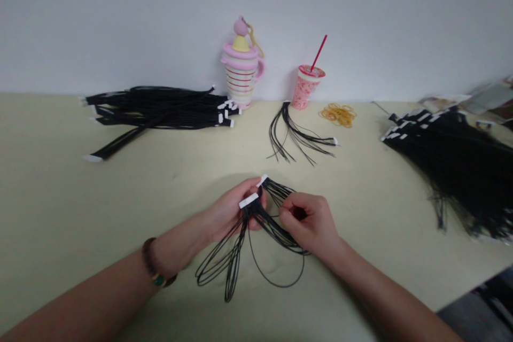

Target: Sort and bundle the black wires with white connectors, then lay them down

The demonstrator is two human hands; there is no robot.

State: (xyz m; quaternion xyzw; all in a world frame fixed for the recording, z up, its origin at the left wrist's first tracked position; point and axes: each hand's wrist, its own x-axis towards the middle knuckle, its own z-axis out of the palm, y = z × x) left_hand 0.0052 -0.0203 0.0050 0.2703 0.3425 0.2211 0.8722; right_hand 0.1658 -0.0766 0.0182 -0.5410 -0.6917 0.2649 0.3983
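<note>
Head view | You, mid-handling: left hand (228, 209) grip clamped on white-tabbed black wire bundle (269, 223), right hand (308, 222) grip pinched on its strands | On surface (80, 224): one loose bundle (300, 136) ahead, neat stack (160, 109) left, larger heap (449, 171) right

Head-worn camera, looking forward and down from above the near edge of the desk (100, 197). The left hand (232, 211) and right hand (308, 222) lie close, at lower centre; the desk recedes to the wall (360, 26) along the upper frame.
</note>
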